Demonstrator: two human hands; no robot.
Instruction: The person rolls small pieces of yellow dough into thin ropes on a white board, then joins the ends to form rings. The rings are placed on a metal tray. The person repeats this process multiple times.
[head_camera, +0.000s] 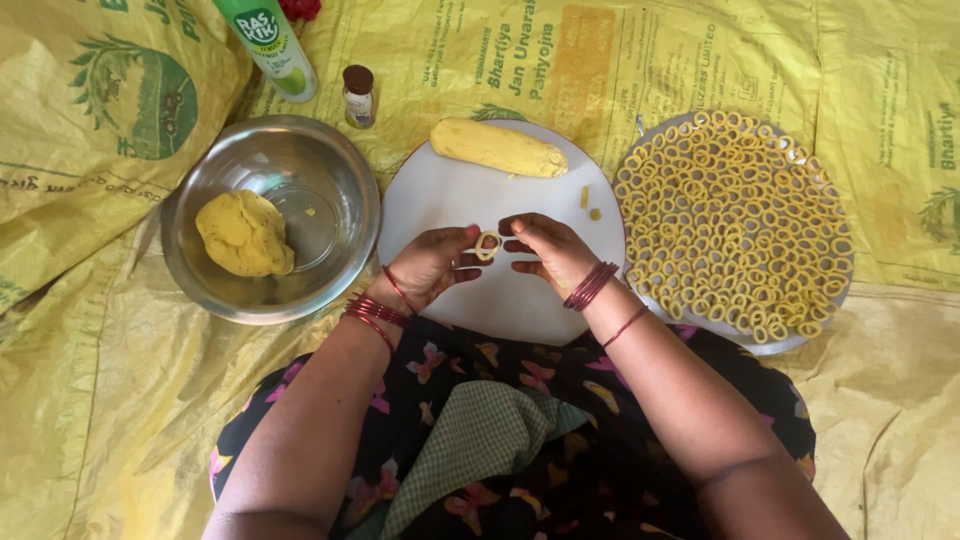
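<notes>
yellow sacks (100, 380) cover the floor under everything. both hands meet over the white board (440, 200): the left hand (430, 265) and the right hand (550, 250) pinch one small dough ring (487, 244) between their fingertips, at the board's centre. at 3 o'clock a plate (640, 310) is already crowded with finished rings (735, 225). at 12 o'clock lies a dough roll (497, 147), and at 9 o'clock a steel bowl (330, 200) keeps a dough lump (243, 233), so i judge much dough remains unshaped.
</notes>
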